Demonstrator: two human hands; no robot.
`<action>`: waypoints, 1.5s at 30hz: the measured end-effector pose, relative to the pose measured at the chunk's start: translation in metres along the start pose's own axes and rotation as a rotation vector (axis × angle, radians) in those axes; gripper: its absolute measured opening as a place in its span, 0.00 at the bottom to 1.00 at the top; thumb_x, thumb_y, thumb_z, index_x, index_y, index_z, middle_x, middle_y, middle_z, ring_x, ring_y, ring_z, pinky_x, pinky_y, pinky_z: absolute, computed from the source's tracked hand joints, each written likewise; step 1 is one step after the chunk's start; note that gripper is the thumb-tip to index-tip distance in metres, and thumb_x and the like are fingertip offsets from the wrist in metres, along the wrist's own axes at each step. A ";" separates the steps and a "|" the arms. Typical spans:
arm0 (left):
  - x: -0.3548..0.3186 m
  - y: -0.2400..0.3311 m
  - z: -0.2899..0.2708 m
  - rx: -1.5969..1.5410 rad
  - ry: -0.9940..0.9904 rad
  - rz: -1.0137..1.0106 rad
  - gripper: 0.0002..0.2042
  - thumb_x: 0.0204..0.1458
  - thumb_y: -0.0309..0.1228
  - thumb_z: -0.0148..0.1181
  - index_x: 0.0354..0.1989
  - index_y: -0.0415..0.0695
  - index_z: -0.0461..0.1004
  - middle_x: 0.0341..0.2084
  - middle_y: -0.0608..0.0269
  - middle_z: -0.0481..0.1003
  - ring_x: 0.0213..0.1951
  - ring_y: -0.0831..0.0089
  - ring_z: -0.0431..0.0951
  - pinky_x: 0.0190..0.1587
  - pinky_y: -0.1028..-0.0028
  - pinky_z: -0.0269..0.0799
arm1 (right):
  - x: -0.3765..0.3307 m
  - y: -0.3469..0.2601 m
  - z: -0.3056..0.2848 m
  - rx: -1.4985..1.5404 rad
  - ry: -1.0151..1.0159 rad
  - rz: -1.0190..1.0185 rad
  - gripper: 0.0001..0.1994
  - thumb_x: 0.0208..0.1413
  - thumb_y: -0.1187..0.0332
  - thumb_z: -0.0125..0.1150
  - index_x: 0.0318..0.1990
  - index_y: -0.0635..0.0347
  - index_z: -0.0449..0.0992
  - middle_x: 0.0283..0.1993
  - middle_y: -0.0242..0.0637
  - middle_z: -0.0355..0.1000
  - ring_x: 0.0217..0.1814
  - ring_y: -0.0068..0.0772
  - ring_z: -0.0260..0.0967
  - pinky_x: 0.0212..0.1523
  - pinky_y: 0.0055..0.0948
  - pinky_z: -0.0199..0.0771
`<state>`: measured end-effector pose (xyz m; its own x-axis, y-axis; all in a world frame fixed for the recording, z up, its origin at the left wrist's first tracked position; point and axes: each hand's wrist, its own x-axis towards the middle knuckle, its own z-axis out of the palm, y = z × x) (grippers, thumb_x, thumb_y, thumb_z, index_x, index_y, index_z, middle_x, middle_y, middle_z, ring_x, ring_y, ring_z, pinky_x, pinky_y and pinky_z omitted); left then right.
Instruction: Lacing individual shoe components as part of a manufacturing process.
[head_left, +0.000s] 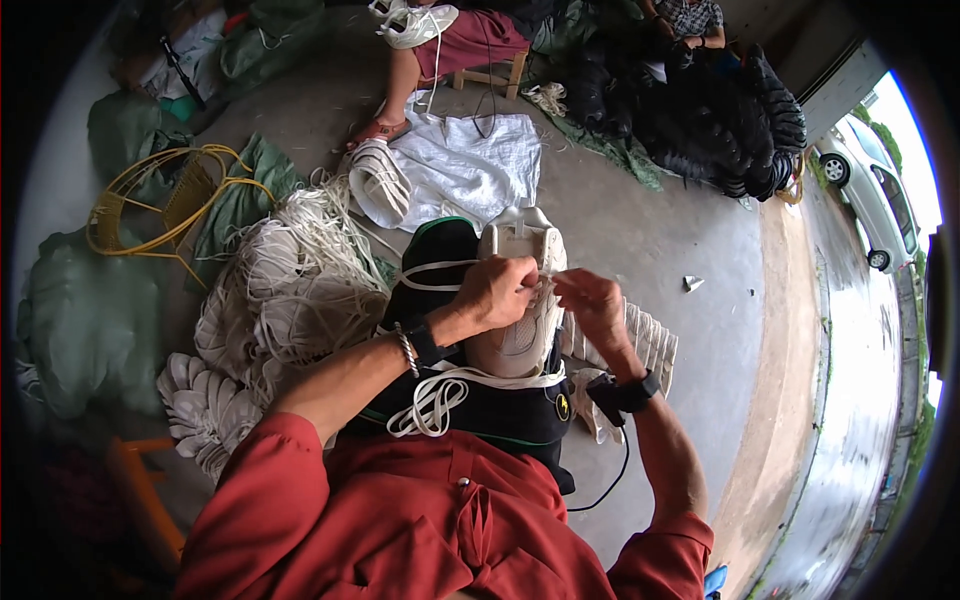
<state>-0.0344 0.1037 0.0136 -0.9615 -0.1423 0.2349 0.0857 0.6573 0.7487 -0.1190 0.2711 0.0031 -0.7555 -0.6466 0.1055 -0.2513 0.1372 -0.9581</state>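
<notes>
Lacing seems to be the step going on: the right hand (pixel 592 303) is pinching white lace (pixel 546 280) between closed fingertips, while the left hand (pixel 495 292) is curling in opposite, its fingertips partly hidden, so I cannot tell its grip. The next move is probably calling for a steady pull without tipping the sneaker (pixel 515 342). Off-white, with a mesh toe pointing toward the wearer, it is resting upper-side up on black cloth (pixel 525 412) across the lap. Farther left, pale, lace-tangled shoes (pixel 300 290) are lying heaped.
</notes>
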 end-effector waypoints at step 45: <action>-0.017 -0.024 -0.019 0.305 0.068 0.303 0.06 0.39 0.20 0.52 0.27 0.39 0.64 0.21 0.54 0.69 0.25 0.56 0.74 0.25 0.64 0.69 | 0.027 -0.033 0.034 -0.688 -0.086 -0.296 0.06 0.46 0.70 0.54 0.25 0.61 0.65 0.24 0.47 0.67 0.29 0.54 0.66 0.27 0.43 0.66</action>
<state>-0.0150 0.0762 0.0034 -0.8848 0.0491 0.4633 0.2702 0.8642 0.4245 -0.1104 0.2241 0.0283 -0.5548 -0.7818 0.2846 -0.7790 0.3679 -0.5078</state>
